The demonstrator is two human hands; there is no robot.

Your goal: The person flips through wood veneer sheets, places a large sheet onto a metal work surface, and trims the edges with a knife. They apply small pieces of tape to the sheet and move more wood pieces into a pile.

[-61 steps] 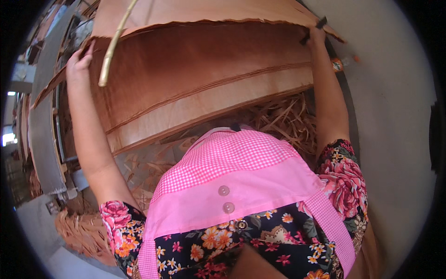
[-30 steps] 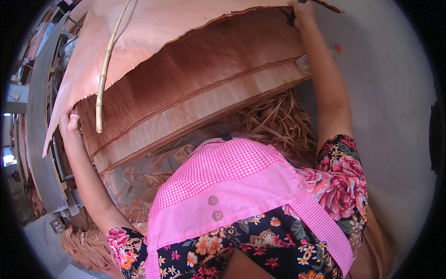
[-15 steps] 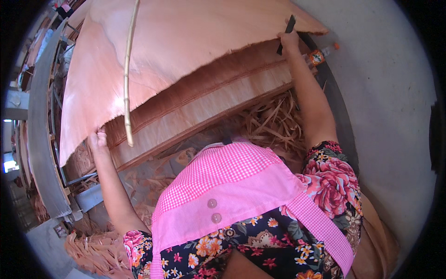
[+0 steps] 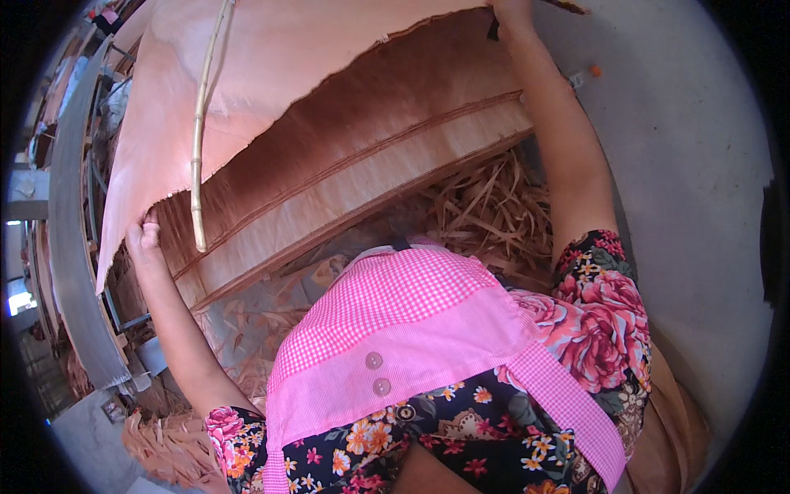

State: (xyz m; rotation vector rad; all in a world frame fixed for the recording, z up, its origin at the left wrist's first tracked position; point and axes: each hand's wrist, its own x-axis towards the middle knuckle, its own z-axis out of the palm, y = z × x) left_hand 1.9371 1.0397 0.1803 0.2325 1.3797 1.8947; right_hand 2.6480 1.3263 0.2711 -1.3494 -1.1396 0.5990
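A large, thin sheet of pinkish wood veneer [image 4: 313,49] with a ragged near edge spans the upper view. My left hand [image 4: 145,236] is closed on that edge at the left, thumb and fingers pinching it. At the top right my right hand [image 4: 513,15] is closed at the sheet's edge, lifting it. A bit of a dark flat tool [image 4: 494,31] shows below this hand; the rest is hidden. Across the sheet lies a thin bamboo stick [image 4: 198,148], its near end jutting past the edge. Underneath is a stack of veneer sheets [image 4: 370,156].
Curly wood strips [image 4: 494,206] heap between the stack and my pink apron [image 4: 395,305]. More scraps [image 4: 169,445] litter the lower left floor. A long grey board [image 4: 78,230] stands at the left. Beside my right forearm, a bottle's orange cap [image 4: 595,72] shows near the pale wall [image 4: 691,165].
My right hand has moved up and away, raising the sheet's edge and baring more of the stack. My left hand has shifted slightly left and up, and the bamboo stick has slid left.
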